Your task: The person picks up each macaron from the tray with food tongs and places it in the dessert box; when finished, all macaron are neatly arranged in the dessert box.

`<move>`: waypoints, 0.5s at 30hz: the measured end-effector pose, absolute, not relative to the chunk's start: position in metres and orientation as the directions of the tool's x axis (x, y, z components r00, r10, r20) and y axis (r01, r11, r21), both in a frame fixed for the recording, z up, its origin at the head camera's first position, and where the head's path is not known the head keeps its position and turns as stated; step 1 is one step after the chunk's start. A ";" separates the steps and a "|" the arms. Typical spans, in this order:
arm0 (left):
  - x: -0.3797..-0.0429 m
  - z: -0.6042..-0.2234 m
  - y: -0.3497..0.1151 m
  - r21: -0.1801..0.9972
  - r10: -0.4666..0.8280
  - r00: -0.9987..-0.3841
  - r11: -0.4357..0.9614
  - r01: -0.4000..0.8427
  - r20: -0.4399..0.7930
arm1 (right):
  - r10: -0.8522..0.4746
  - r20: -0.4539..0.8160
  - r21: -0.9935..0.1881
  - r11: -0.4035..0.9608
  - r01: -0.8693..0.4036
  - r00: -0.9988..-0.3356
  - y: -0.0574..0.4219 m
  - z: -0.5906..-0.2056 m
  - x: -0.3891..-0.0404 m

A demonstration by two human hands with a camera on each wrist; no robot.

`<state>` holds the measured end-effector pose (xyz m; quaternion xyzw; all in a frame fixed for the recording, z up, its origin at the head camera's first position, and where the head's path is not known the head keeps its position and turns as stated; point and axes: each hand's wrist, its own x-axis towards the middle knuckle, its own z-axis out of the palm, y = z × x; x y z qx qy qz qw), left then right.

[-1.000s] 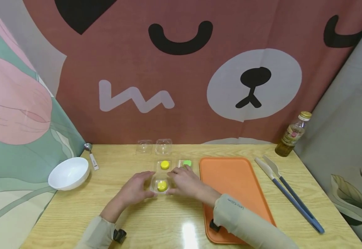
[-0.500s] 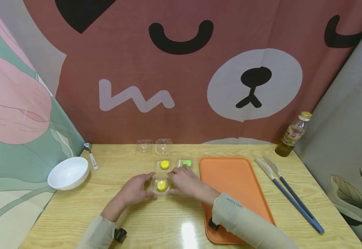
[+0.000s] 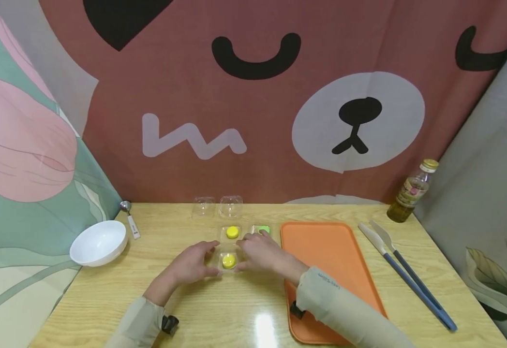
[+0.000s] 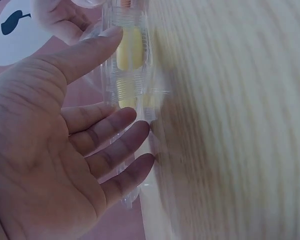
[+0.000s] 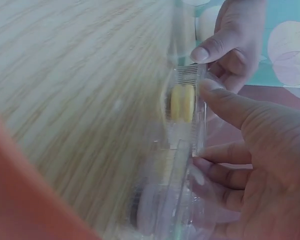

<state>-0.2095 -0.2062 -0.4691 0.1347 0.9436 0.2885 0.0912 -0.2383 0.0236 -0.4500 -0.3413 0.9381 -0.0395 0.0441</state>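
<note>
Between my two hands a yellow macaron [image 3: 229, 261] stands in a small clear plastic box [image 5: 186, 75] on the table. The left hand [image 3: 192, 263] is at the box's left side, its thumb [image 4: 102, 42] and index fingertip at the top edge. In the left wrist view its other fingers spread loosely beside the box. My right hand [image 3: 262, 251] is opposite, thumb [image 5: 222, 100] and index fingertip at the top edge, the remaining fingers bent. Behind lie a second yellow macaron [image 3: 232, 232] and a green macaron [image 3: 263, 229], partly behind the right hand, both in clear plastic.
Two clear plastic lids [image 3: 231, 207] lie at the back. An orange tray [image 3: 319, 237] is under the right forearm, with blue-handled tongs [image 3: 419, 285] beyond it. A bottle [image 3: 411, 193] stands back right; a white bowl [image 3: 98, 243] and measuring spoon [image 3: 131, 221] are at left.
Both hands stay at the near box. The clear rim that stuck out toward the left fingers now sits closer round the macaron. The head view shifts slightly.
</note>
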 end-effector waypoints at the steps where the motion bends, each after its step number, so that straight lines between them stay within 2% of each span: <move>1: -0.209 -0.470 -0.206 0.569 0.309 -0.947 0.797 0.203 -0.094 | -0.638 -0.061 -0.113 0.768 -0.630 -0.767 0.024 -0.450 -0.238; 10: -0.211 -0.470 -0.204 0.560 0.292 -0.949 0.809 0.180 -0.117 | -0.662 -0.047 -0.124 0.747 -0.653 -0.748 0.027 -0.453 -0.239; 15: -0.212 -0.470 -0.202 0.506 0.287 -0.950 0.842 0.186 -0.127 | -0.681 -0.038 -0.105 0.731 -0.674 -0.732 0.027 -0.452 -0.238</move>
